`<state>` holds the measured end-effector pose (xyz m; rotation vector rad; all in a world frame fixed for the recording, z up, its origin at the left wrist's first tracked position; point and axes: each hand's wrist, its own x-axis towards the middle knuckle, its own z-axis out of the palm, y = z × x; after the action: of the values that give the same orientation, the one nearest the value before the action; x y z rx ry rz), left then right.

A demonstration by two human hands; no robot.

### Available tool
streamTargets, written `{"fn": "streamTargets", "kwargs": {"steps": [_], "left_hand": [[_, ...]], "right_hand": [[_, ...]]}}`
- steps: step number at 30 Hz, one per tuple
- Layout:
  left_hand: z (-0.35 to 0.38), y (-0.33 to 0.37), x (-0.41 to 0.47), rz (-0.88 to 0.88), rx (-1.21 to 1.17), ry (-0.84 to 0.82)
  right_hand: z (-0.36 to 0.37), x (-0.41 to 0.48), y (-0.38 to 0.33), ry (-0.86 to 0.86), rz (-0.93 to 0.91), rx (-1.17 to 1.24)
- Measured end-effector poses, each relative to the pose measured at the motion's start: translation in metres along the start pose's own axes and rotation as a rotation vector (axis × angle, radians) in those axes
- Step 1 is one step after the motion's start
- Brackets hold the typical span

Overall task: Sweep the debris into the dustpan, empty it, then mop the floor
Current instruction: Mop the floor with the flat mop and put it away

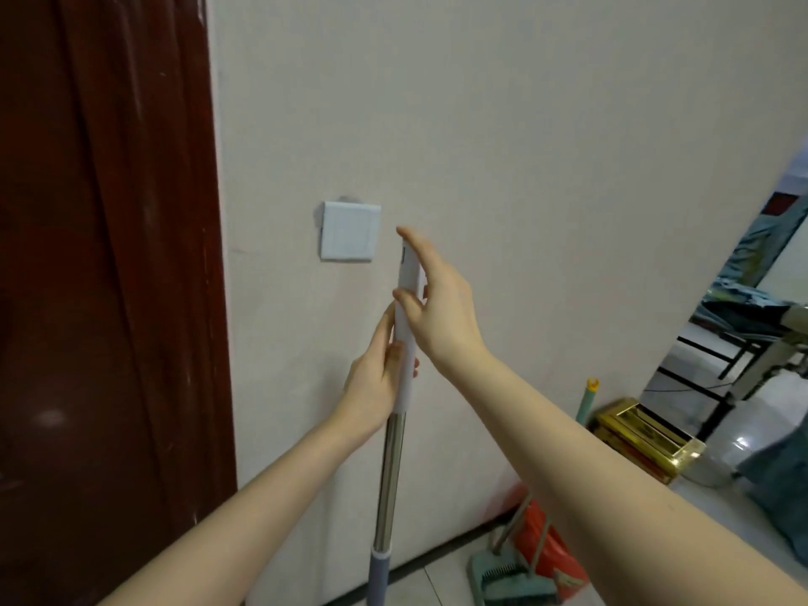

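Upright against the plain cream wall (524,146), a mop is held at its top by both hands.

The long, polished-steel, white-gripped mop handle (393,465) stands just off the wall, its head out of sight below. The left hand (376,382) wraps the grip low to steady it. The right hand (441,308) pinches the tip between thumb and straight fingers, probably readying to mop. The teal plastic dustpan (494,579) leans by the wall, seemingly done with.

Pale wall (524,124), white switch plate (350,231) (dark-red door (100,255) leftward).
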<state>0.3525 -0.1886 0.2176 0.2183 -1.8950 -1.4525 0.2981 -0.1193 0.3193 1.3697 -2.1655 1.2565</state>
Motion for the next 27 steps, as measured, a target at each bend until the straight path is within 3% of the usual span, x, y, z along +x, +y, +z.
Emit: {"fn": "streamTargets", "kwargs": {"steps": [13, 16, 22, 27], "left_hand": [[-0.077, -0.024, 0.050, -0.008, -0.134, 0.110], [-0.089, -0.035, 0.061, -0.049, -0.139, 0.198], [-0.105, -0.050, 0.063, -0.023, 0.271, 0.268], [-0.104, -0.061, 0.058, 0.007, 0.362, 0.276]], "right_hand": [[0.094, 0.066, -0.017, -0.069, -0.005, 0.085], [0.112, 0.077, -0.020, -0.100, 0.027, 0.128], [0.132, 0.089, -0.017, -0.132, 0.088, 0.288], [0.134, 0.085, -0.010, -0.195, -0.005, 0.169]]}}
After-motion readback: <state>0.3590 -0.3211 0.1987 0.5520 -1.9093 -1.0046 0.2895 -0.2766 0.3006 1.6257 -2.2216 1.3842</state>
